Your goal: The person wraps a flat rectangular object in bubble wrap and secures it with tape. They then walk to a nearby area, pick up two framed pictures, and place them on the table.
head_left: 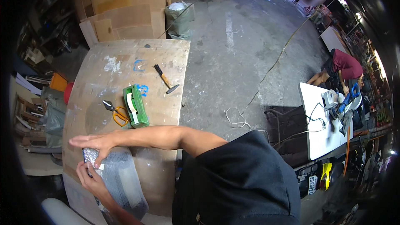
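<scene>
Bubble wrap [118, 171] lies across the near left of the wooden table, its left end folded around a bundle. What is inside cannot be made out. My left hand [92, 182] curls its fingers around the near left part of that bundle, thumb on top. Over its far edge stretches my right hand [96, 142], fingers extended flat and thumb resting on the wrap beside a small pale patch. Just beyond my right forearm stand a green tape dispenser [140, 114] with a roll of tape and orange-handled scissors [121, 116], blades pointing away. Farther off lies a hammer [163, 77].
The wooden table [162, 108] ends at a right edge above concrete floor. Cardboard sheets [121, 8] and a filled sack [179, 21] stand behind it. A cable [266, 73] crosses the floor. At right, a person [346, 67] bends near a white table [318, 141] holding a blue power tool.
</scene>
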`<move>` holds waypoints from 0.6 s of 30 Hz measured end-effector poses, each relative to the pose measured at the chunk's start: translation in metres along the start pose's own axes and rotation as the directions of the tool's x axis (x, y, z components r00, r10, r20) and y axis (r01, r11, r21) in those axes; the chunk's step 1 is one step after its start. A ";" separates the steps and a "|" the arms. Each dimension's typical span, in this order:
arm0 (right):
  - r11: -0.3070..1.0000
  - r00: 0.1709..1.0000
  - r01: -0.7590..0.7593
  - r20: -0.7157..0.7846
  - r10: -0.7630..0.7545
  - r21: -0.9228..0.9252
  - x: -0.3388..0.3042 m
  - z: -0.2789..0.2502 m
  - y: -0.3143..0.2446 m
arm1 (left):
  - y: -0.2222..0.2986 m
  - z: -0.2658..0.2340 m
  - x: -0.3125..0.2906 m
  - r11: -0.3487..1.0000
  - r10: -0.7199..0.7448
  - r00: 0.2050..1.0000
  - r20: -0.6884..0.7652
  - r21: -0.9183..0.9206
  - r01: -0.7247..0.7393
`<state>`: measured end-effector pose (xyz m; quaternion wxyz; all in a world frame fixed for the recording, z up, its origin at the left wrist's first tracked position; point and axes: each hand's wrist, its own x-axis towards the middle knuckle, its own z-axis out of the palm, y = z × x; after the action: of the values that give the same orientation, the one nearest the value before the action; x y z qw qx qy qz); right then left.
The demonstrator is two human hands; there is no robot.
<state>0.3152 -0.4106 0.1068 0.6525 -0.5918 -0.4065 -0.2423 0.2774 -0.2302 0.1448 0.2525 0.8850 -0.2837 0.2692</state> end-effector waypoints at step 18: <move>0.983 0.968 0.030 0.249 0.017 -0.183 -0.011 0.004 0.037 | -0.017 0.014 0.001 0.962 -0.230 0.964 -0.134 0.121 0.246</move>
<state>0.3379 -0.4016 0.0760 0.5374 -0.6744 -0.4629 -0.2051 0.2932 -0.2267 0.1303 0.2383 0.9104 -0.1404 0.3078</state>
